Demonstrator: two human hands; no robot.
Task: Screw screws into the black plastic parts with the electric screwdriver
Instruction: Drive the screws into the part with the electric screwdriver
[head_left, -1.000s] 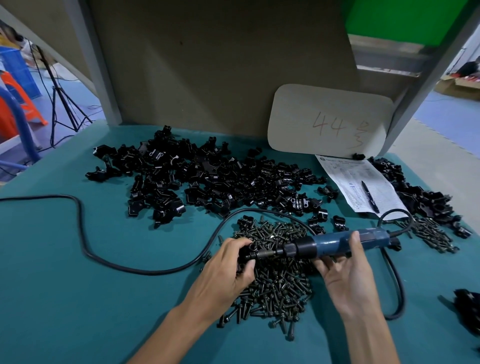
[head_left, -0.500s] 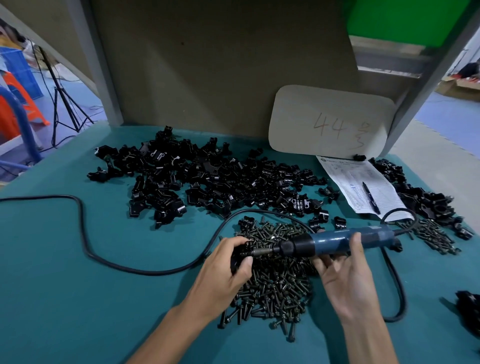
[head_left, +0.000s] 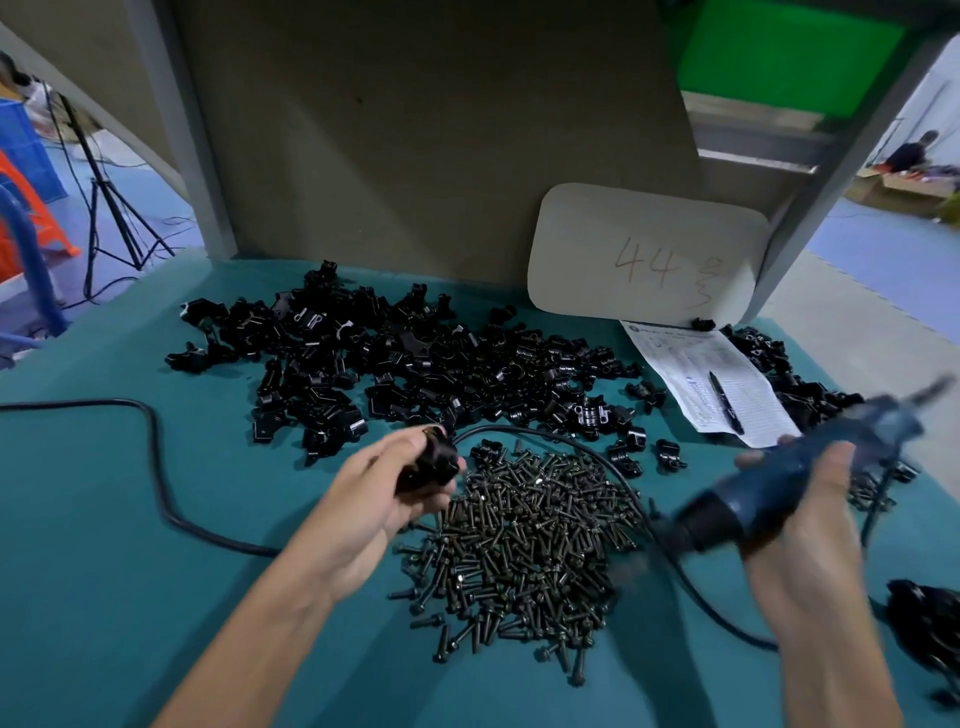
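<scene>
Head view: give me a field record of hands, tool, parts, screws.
left hand: holds one part
right hand: grips screwdriver, motion-blurred
screwdriver tip: well apart from the held part
screws: loose pile between the hands
parts: large pile behind the screws
cable: runs left across the table

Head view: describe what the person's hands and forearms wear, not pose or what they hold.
The left hand and right hand are bare: no gloves, rings or wristbands showing. The left forearm and right forearm are bare to the frame's lower edge, no sleeve in view. The right hand is motion-blurred.
</scene>
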